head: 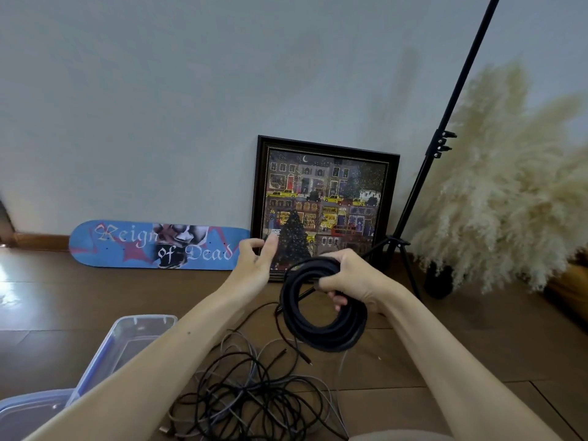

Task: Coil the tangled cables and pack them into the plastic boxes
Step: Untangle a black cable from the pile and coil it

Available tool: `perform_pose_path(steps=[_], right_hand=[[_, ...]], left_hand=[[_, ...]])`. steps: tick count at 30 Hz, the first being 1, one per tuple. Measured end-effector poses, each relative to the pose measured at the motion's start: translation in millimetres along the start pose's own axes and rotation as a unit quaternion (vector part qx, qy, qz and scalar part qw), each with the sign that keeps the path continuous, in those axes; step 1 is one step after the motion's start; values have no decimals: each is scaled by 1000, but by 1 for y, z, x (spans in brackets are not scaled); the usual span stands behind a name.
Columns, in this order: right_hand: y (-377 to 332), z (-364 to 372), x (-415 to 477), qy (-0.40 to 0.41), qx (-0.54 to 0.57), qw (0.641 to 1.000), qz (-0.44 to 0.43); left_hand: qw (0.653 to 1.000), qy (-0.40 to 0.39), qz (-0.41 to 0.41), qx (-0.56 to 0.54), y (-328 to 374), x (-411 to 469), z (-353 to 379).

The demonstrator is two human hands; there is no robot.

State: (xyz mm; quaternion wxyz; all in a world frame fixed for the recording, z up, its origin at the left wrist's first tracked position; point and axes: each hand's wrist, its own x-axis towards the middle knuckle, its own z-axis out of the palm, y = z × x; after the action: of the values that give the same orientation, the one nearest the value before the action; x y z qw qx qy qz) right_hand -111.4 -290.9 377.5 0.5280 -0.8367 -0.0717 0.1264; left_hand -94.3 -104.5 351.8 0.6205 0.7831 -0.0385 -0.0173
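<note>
My right hand (353, 280) grips a thick black cable wound into a round coil (321, 326), held upright above the floor. Just left of the coil my left hand (254, 265) hovers with its fingers apart and nothing in it. Below the hands a tangle of thin black and grey cables (251, 399) lies spread on the wooden floor. A clear plastic box (140, 329) stands at the lower left, partly hidden by my left forearm. A second plastic box (31, 409) shows at the bottom left corner.
A blue skateboard deck (152, 245) and a framed picture (321, 205) lean against the wall ahead. A black tripod stand (423, 186) rises at the right, beside pampas grass (509, 186) in a dark vase (440, 281).
</note>
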Motion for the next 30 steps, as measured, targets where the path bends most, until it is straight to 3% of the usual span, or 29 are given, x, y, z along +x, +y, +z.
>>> perform_pose_path(steps=[3, 5, 7, 14, 19, 21, 25, 30], right_hand=[[-1, 2, -2, -79, -59, 995, -19], [-3, 3, -1, -88, -64, 994, -29], [-3, 1, -1, -82, -62, 994, -33], [-1, -11, -1, 4, -16, 999, -44], [-7, -1, -4, -34, -16, 997, -65], [-9, 3, -3, -42, -23, 996, -72], [-9, -2, 1, 33, -39, 997, -62], [-5, -9, -1, 73, 19, 996, -44]], left_hand=[[993, -98, 23, 59, 2, 1, -5], [983, -167, 24, 77, -1, 0, -3], [980, -188, 28, 61, -2, -2, -1], [984, -76, 153, 42, 4, 3, -7], [981, 10, 170, 94, 1, 13, -15], [980, 15, 169, 104, 1, 14, -20], [981, -9, 167, 97, 0, 12, -20], [985, -69, 150, 50, 5, 3, -9]])
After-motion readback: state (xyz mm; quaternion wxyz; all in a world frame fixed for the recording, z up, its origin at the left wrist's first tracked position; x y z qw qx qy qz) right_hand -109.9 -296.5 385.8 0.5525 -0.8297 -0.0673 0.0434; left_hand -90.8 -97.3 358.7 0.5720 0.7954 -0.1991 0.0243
